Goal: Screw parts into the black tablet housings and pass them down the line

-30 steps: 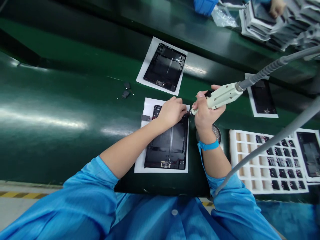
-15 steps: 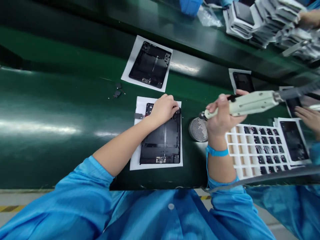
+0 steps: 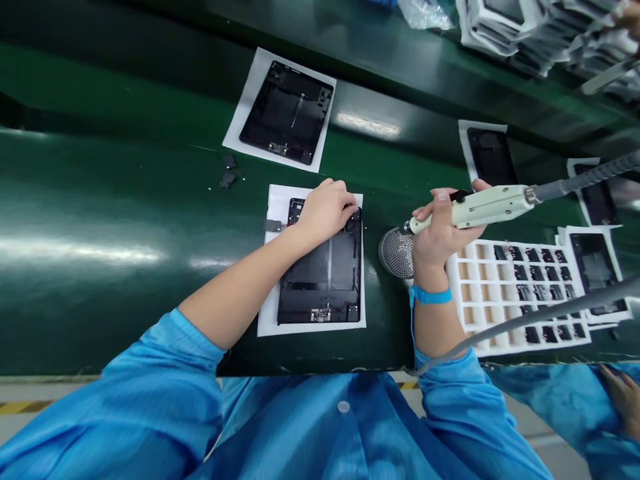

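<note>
Curled over the upper right part of a tablet housing (image 3: 310, 273) is my left hand (image 3: 325, 212). Its fingers are closed; what lies under the fingertips is hidden. The black housing lies on a white sheet (image 3: 269, 313), and a small dark part (image 3: 273, 226) sticks out at its left side on thin wires. My right hand (image 3: 439, 230) is wrapped round a pale green electric screwdriver (image 3: 493, 205). The screwdriver's tip points left, over a round dish with a perforated metal top (image 3: 397, 255).
A white compartment tray (image 3: 493, 307) with several black parts sits at right, a grey cable (image 3: 520, 322) crossing it. A second housing (image 3: 287, 112) lies behind, near two small black parts (image 3: 228, 179). Wrapped panels (image 3: 520, 27) are stacked at back right. A co-worker's hand (image 3: 620, 397) shows lower right.
The view has shifted slightly. My left hand stays on the housing, and my right hand keeps the screwdriver by the dish. The co-worker's hand has left the panel at right and is lower down.
</note>
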A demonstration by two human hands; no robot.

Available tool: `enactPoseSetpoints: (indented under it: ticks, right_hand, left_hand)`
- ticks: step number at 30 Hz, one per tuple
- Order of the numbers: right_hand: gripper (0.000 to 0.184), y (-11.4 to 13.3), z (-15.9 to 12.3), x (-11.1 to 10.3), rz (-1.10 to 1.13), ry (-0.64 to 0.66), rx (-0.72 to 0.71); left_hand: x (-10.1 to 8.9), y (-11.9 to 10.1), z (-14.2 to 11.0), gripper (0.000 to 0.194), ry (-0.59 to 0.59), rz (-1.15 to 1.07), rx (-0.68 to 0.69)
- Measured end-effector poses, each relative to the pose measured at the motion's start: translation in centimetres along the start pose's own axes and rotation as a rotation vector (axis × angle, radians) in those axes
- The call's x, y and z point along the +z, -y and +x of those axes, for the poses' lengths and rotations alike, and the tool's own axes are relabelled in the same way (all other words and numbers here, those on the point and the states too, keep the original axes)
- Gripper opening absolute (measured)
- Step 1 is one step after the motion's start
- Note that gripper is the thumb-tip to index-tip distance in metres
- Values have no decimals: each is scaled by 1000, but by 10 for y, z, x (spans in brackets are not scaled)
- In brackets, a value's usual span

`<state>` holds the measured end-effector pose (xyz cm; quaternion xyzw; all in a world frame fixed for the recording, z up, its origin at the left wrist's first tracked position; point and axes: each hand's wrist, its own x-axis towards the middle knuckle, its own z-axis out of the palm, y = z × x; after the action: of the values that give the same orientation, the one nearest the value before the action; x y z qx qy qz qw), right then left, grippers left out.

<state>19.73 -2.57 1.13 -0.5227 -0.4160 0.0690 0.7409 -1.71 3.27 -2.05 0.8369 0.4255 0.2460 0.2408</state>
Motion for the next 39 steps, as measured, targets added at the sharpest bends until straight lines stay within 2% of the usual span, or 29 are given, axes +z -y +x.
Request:
enactPoseSetpoints:
  ticks: [12,18,30,39]
  right_hand:
    - [54,6,-2,4,-7,32,18]
    - [46,7,-1,5,28,25,11]
    - [44,11,-1,5,8,43,16]
    - [49,5,0,5,21,36,14]
  left_hand:
    - [-2,-2,1,24,21,43,3]
    - [-2,-2,1,23,26,45,-7]
    - [-1,-2,0,24,13,52,13]
    - [-1,-3,0,23,22,52,4]
